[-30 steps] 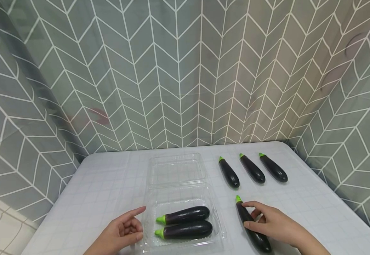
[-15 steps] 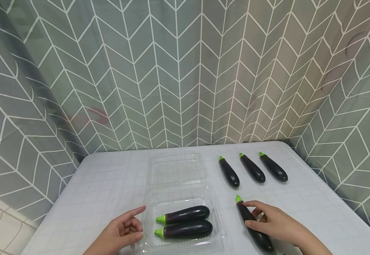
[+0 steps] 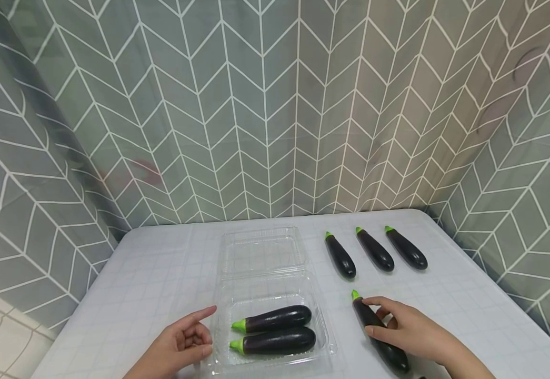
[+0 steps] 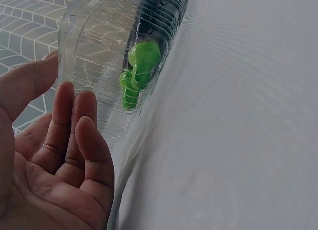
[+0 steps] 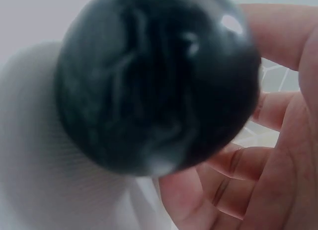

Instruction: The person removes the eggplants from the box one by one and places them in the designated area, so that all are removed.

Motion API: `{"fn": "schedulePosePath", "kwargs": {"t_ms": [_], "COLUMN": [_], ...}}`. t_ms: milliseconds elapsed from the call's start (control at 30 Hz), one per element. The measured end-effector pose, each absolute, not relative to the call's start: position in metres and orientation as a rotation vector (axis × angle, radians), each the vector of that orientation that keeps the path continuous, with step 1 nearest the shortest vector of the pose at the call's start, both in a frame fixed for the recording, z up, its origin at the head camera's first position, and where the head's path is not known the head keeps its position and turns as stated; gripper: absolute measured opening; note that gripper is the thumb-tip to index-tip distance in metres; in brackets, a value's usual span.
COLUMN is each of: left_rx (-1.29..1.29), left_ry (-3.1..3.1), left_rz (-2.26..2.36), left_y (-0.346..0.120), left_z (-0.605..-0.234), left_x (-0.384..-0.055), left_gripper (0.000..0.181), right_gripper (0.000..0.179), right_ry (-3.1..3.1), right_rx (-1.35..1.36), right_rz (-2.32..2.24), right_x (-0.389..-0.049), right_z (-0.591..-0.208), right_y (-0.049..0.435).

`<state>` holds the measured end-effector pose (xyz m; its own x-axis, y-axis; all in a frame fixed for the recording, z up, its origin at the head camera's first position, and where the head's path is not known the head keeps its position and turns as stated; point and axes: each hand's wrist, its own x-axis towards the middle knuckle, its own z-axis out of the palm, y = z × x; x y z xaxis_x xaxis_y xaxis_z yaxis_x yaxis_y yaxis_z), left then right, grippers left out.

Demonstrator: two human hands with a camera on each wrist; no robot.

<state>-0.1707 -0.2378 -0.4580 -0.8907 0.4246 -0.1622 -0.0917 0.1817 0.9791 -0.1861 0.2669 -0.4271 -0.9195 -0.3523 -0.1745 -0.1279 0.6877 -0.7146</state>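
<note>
My right hand (image 3: 405,329) grips a dark purple eggplant (image 3: 390,357) with a green stem cap, thumb on the near side and fingers on the far side. Its rounded end (image 5: 154,86) fills much of the right wrist view. My left hand (image 3: 180,345) is at the left side of a clear plastic clamshell box (image 3: 324,321), index finger extended and the others loosely bent. In the left wrist view, its fingertips (image 4: 64,91) are right at the box's rim. Two eggplants, a rear one (image 3: 284,319) and a front one (image 3: 284,341), lie side by side in the box, green caps pointing left.
The box's clear lid (image 3: 262,252) lies folded back behind it. Three more eggplants, a left one (image 3: 341,258), a middle one (image 3: 376,251) and a right one (image 3: 407,250), lie in a row at the back right of the white-covered table (image 3: 161,273). Patterned curtains (image 3: 265,131) surround the table.
The eggplant in my right hand has shifted very slightly to the right, with the hand. My left hand, the box and the other eggplants stay where they were.
</note>
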Motion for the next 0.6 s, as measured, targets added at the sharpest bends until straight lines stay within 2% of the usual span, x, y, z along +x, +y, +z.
{"fn": "schedulePosePath", "kwargs": {"t_ms": [600], "left_rx": [0.348], "left_ry": [2.071], "left_rz": [1.749], "left_y": [-0.2388], "left_z": [-0.4574], "left_x": [-0.1713], "left_gripper": [0.077], "right_gripper": [0.061], "right_ry": [2.663], "right_rx": [-0.304], "right_rz": [-1.003], "right_x": [-0.1863], "right_z": [-0.4225], "right_y": [0.2659]}}
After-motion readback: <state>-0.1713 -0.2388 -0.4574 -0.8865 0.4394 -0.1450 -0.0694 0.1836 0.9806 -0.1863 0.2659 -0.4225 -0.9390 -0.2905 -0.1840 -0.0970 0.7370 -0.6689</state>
